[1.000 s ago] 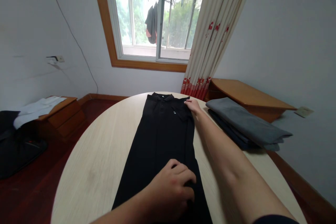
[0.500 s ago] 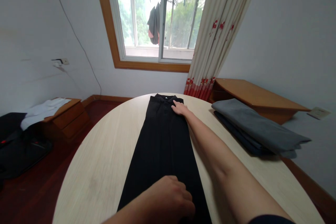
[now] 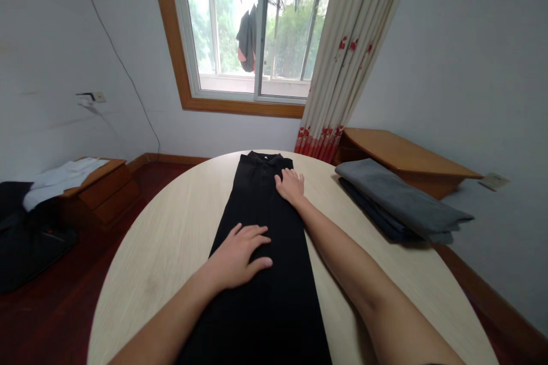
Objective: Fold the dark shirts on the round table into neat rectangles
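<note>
A black collared shirt (image 3: 274, 296) with a short buttoned placket lies lengthwise, long and narrow, its collar at the far side. My left hand (image 3: 242, 254) rests on the middle of the shirt, fingers apart and holding nothing. Farther up, just below the collar on the right side, my right hand (image 3: 291, 185) lies on the fabric with its fingers spread. The shirt's near end runs out of the bottom of the view.
The round pale table (image 3: 149, 262) carries folded grey and dark clothes (image 3: 398, 197) on its right. Behind them is a wooden desk (image 3: 411, 151). A curtain (image 3: 342, 57) hangs by the window. At left, white cloth (image 3: 64, 179) lies on a low wooden cabinet (image 3: 111, 194).
My left hand has moved forward from the near part of the shirt, its curled fingers now spread flat. My right hand has shifted slightly toward me, its fingers opening.
</note>
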`<state>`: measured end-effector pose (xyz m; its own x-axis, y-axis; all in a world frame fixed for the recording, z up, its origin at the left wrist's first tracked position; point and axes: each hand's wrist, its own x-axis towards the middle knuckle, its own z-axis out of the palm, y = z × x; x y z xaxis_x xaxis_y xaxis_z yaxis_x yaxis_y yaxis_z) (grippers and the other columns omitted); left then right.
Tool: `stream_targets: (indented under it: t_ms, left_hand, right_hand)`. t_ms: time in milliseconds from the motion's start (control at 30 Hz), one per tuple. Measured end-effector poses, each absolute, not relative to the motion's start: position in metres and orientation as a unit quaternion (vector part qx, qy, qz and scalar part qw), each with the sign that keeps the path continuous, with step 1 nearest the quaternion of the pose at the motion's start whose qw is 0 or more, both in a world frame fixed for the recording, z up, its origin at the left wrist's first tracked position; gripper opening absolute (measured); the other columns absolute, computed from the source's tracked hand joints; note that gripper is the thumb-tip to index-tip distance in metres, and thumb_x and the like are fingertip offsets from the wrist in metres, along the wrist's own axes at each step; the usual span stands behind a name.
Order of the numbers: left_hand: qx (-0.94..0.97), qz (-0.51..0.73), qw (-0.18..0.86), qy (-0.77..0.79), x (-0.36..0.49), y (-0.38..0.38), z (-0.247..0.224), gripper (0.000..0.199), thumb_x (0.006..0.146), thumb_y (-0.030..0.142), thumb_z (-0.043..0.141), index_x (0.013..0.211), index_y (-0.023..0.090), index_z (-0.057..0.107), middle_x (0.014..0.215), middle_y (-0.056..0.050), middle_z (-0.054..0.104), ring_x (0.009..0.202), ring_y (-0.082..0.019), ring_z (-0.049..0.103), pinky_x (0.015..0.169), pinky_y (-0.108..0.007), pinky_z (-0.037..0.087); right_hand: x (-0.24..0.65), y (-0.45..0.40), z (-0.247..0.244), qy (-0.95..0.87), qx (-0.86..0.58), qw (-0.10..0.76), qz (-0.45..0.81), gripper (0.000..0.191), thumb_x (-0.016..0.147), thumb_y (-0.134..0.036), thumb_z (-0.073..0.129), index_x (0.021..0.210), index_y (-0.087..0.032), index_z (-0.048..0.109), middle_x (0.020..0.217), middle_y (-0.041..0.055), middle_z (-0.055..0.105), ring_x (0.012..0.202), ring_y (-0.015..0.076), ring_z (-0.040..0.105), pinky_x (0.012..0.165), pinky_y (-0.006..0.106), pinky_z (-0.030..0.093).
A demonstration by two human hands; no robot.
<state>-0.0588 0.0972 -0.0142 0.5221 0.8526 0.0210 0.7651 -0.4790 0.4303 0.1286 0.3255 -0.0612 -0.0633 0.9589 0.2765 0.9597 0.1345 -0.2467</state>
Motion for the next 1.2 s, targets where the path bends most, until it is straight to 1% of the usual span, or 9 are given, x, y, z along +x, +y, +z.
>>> stream_targets:
  t_ms: [167, 467, 533, 600, 667, 733, 933, 1067, 1200]
  left_hand:
    - [0.820, 0.029, 0.138, 0.554, -0.062, 0.112, -0.033, 0.064, 0.101, 0.054, 0.040, 0.157, 0.023, 0.035, 0.169, -0.007, 0.015, 0.157, -0.029, 0.008, 0.123, -0.063, 0.006]
    - [0.823, -0.075, 0.145, 0.543, -0.014, 0.049, -0.023, 0.083, 0.097, 0.068, 0.030, 0.162, 0.018, 0.020, 0.167, -0.017, 0.002, 0.155, -0.039, 0.000, 0.117, -0.071, 0.010]
    - [0.831, -0.082, 0.165, 0.524, -0.008, 0.031, -0.012, 0.085, 0.094, 0.072, 0.036, 0.160, 0.019, 0.028, 0.167, -0.019, 0.010, 0.154, -0.043, 0.009, 0.116, -0.072, 0.017]
    - [0.849, -0.057, 0.177, 0.495, -0.008, 0.027, -0.001, 0.080, 0.093, 0.070, 0.041, 0.155, 0.021, 0.041, 0.161, -0.019, 0.034, 0.148, -0.043, 0.031, 0.113, -0.067, 0.030]
    - [0.862, 0.002, 0.168, 0.479, -0.012, 0.041, 0.007, 0.067, 0.096, 0.063, 0.040, 0.147, 0.022, 0.053, 0.146, -0.016, 0.057, 0.133, -0.037, 0.053, 0.108, -0.057, 0.042]
    - [0.857, 0.070, 0.126, 0.495, -0.018, 0.072, 0.007, 0.059, 0.101, 0.054, 0.034, 0.141, 0.019, 0.059, 0.140, -0.013, 0.063, 0.127, -0.031, 0.058, 0.108, -0.047, 0.045]
    - [0.794, 0.036, 0.031, 0.606, -0.032, 0.195, -0.029, 0.065, 0.103, 0.046, 0.028, 0.155, 0.008, 0.038, 0.165, -0.015, 0.026, 0.154, -0.031, 0.021, 0.122, -0.052, 0.022]
    - [0.778, 0.015, 0.053, 0.626, -0.039, 0.242, -0.051, 0.074, 0.101, 0.057, 0.022, 0.161, 0.014, 0.025, 0.169, -0.011, 0.015, 0.156, -0.032, 0.011, 0.123, -0.055, 0.017]
    - [0.762, 0.032, 0.066, 0.644, -0.040, 0.268, -0.059, 0.087, 0.092, 0.077, 0.023, 0.163, 0.026, 0.021, 0.170, -0.006, 0.010, 0.154, -0.042, 0.007, 0.120, -0.064, 0.014]
  right_hand:
    - [0.136, 0.292, -0.070, -0.765, -0.633, 0.113, 0.046, 0.068, 0.103, -0.055, 0.026, 0.156, -0.013, 0.036, 0.167, 0.0117, 0.024, 0.154, 0.0277, 0.015, 0.121, 0.054, 0.016]
    - [0.174, 0.231, -0.061, -0.795, -0.601, 0.067, 0.041, 0.070, 0.103, -0.058, 0.028, 0.158, -0.016, 0.031, 0.167, 0.0109, 0.021, 0.155, 0.0271, 0.016, 0.121, 0.053, 0.019]
    - [0.185, 0.208, -0.057, -0.809, -0.584, 0.053, 0.035, 0.071, 0.102, -0.059, 0.031, 0.158, -0.016, 0.033, 0.167, 0.0113, 0.023, 0.154, 0.0282, 0.018, 0.120, 0.053, 0.021]
    - [0.195, 0.188, -0.052, -0.824, -0.565, 0.039, 0.032, 0.072, 0.100, -0.061, 0.034, 0.156, -0.015, 0.037, 0.165, 0.0125, 0.028, 0.152, 0.0307, 0.023, 0.119, 0.053, 0.023]
    - [0.202, 0.176, -0.046, -0.831, -0.555, 0.031, 0.032, 0.072, 0.100, -0.062, 0.035, 0.153, -0.015, 0.043, 0.162, 0.0140, 0.035, 0.149, 0.0320, 0.031, 0.119, 0.053, 0.024]
    - [0.203, 0.176, -0.041, -0.827, -0.560, 0.043, 0.030, 0.068, 0.101, -0.058, 0.034, 0.151, -0.014, 0.045, 0.160, 0.0147, 0.039, 0.147, 0.0307, 0.034, 0.120, 0.051, 0.024]
    - [0.183, 0.223, -0.042, -0.796, -0.600, 0.067, 0.037, 0.062, 0.104, -0.045, 0.029, 0.158, -0.014, 0.031, 0.167, 0.0107, 0.024, 0.154, 0.0259, 0.019, 0.123, 0.050, 0.017]
    - [0.175, 0.254, -0.050, -0.775, -0.627, 0.041, 0.069, 0.066, 0.103, -0.052, 0.029, 0.161, -0.018, 0.026, 0.168, 0.0093, 0.018, 0.155, 0.0295, 0.016, 0.121, 0.056, 0.016]
    - [0.176, 0.275, -0.056, -0.759, -0.645, 0.033, 0.082, 0.072, 0.100, -0.062, 0.028, 0.162, -0.025, 0.023, 0.170, 0.0091, 0.012, 0.154, 0.0377, 0.010, 0.119, 0.063, 0.015]
